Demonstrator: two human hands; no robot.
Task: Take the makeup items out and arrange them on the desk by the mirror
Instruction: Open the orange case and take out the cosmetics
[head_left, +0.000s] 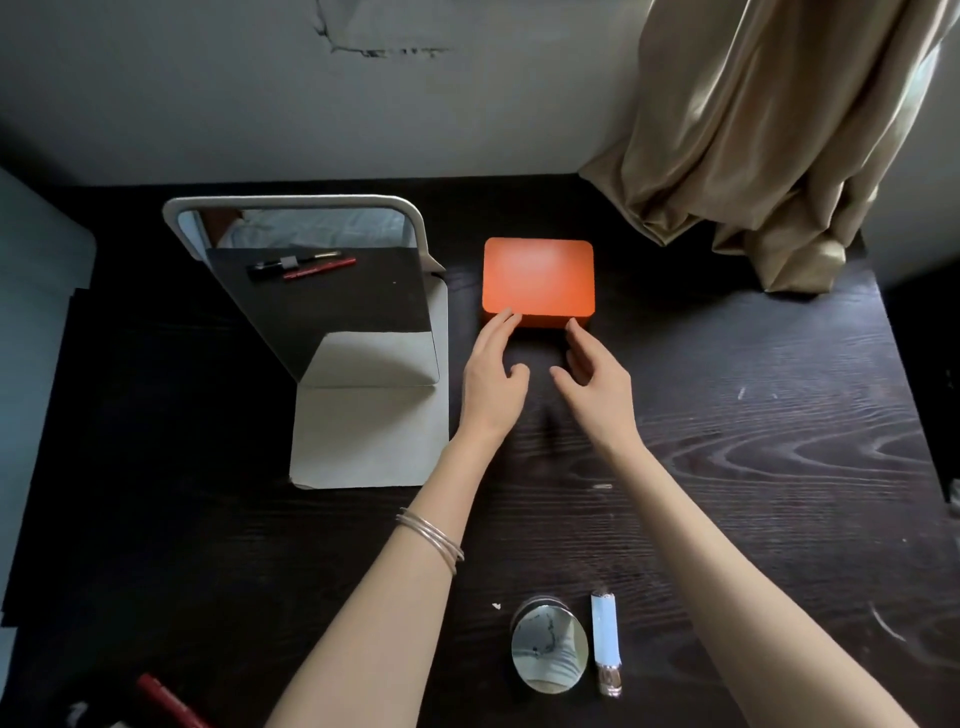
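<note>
An orange box (538, 278) with its lid on sits on the dark wooden desk (727, 441), right of a white-framed standing mirror (322, 296). My left hand (491, 374) is open, its fingertips touching the box's near left corner. My right hand (592, 376) is open too, fingertips at the box's near right edge. Neither hand holds anything. Near the front edge lie a round silver compact (549, 647) and a pale blue lipstick tube (606, 642). A red pencil (169, 699) lies at the front left; the mirror reflects it and a dark pen.
A beige curtain (769, 156) hangs down onto the desk's back right corner. A white wall runs behind the desk. The mirror's white base (363, 436) reaches toward me, left of my left forearm, which wears thin silver bangles (431, 538).
</note>
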